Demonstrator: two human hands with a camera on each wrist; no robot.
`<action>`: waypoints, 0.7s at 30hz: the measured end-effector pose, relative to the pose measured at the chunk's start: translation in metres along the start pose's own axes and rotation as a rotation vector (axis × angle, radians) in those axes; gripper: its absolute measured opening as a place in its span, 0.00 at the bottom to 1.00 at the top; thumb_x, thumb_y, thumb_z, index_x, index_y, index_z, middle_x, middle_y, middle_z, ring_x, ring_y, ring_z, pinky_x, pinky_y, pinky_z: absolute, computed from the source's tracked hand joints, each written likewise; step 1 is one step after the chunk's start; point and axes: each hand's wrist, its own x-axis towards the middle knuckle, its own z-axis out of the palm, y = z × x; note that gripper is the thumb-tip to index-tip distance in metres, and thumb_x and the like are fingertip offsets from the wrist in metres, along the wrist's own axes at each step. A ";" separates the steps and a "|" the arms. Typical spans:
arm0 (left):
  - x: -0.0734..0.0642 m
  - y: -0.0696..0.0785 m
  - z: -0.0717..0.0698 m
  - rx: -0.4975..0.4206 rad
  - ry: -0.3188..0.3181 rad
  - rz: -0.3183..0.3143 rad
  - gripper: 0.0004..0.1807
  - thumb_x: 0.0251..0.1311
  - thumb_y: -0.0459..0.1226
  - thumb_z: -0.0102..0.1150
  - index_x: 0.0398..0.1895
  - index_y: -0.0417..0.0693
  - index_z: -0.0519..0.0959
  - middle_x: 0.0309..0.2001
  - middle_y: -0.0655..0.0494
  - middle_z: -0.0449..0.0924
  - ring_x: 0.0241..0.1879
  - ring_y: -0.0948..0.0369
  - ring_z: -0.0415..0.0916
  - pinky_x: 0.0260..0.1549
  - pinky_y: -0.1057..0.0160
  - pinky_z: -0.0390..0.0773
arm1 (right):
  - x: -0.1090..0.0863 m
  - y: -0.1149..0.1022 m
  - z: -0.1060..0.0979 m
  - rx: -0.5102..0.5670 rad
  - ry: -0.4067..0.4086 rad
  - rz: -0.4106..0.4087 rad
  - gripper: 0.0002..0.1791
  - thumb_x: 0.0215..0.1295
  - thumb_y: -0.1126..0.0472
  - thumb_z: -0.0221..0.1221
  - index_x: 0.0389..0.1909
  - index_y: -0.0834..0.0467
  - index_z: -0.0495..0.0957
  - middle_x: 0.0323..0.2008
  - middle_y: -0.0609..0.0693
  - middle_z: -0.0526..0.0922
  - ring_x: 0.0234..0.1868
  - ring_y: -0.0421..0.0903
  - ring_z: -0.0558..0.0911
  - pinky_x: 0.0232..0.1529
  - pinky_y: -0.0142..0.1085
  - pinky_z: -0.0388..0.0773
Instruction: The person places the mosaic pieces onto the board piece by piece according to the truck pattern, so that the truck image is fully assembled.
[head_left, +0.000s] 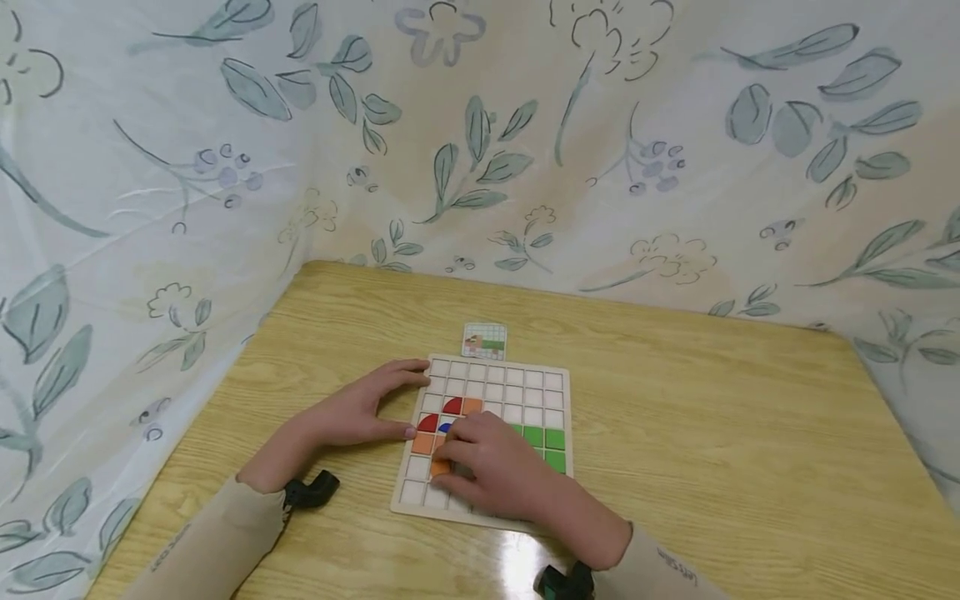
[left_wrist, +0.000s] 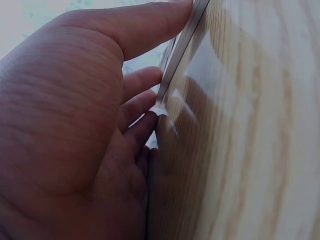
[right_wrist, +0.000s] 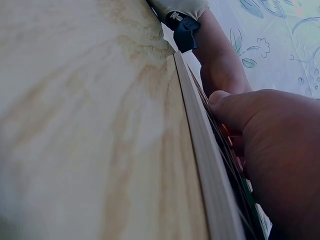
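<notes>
A white grid board (head_left: 456, 369) in a pale wooden frame lies on the table, several coloured tiles in its cells. My left hand (head_left: 360, 411) rests at the board's left edge, thumb and fingertips touching the frame, fingers fairly straight. Over the lower middle of the board, my right hand (head_left: 498, 467) has its thumb and forefinger around an orange tile (head_left: 440, 468) at a cell in the second column. Near it are a red quarter-round tile (head_left: 452, 406), another red tile (head_left: 427, 423), a blue tile (head_left: 446, 427) and an orange square (head_left: 422, 442). My right hand hides cells beneath it.
A small pattern card (head_left: 484, 341) lies just beyond the board's far edge. Green tiles (head_left: 555, 439) fill cells on the board's right side. The wooden table (head_left: 712, 417) reaches back to a floral cloth (head_left: 495, 150) that hangs behind and at both sides.
</notes>
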 end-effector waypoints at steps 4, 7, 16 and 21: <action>0.001 -0.002 -0.002 0.005 0.000 0.000 0.41 0.66 0.52 0.78 0.80 0.58 0.73 0.86 0.60 0.57 0.85 0.52 0.51 0.78 0.37 0.58 | 0.001 0.000 0.002 -0.026 0.005 -0.004 0.11 0.73 0.45 0.72 0.43 0.48 0.90 0.42 0.40 0.83 0.45 0.41 0.79 0.55 0.37 0.77; 0.001 -0.003 -0.002 0.007 0.004 0.002 0.40 0.66 0.52 0.78 0.80 0.57 0.73 0.86 0.59 0.57 0.85 0.51 0.51 0.78 0.37 0.58 | 0.002 0.000 0.002 -0.030 -0.001 -0.004 0.12 0.73 0.45 0.71 0.45 0.48 0.90 0.43 0.40 0.83 0.46 0.41 0.80 0.57 0.37 0.77; -0.005 -0.002 0.000 0.023 0.003 -0.002 0.39 0.68 0.52 0.76 0.80 0.58 0.73 0.86 0.59 0.57 0.85 0.51 0.53 0.77 0.36 0.59 | -0.005 -0.010 -0.025 -0.069 -0.073 0.055 0.20 0.78 0.44 0.66 0.61 0.50 0.86 0.55 0.42 0.85 0.57 0.43 0.82 0.61 0.42 0.78; -0.007 0.001 -0.006 -0.010 0.036 -0.024 0.38 0.71 0.50 0.73 0.81 0.56 0.72 0.85 0.58 0.59 0.84 0.49 0.54 0.78 0.35 0.58 | -0.020 0.001 -0.063 -0.081 -0.070 0.209 0.28 0.79 0.42 0.65 0.71 0.53 0.82 0.65 0.46 0.84 0.66 0.48 0.81 0.68 0.50 0.77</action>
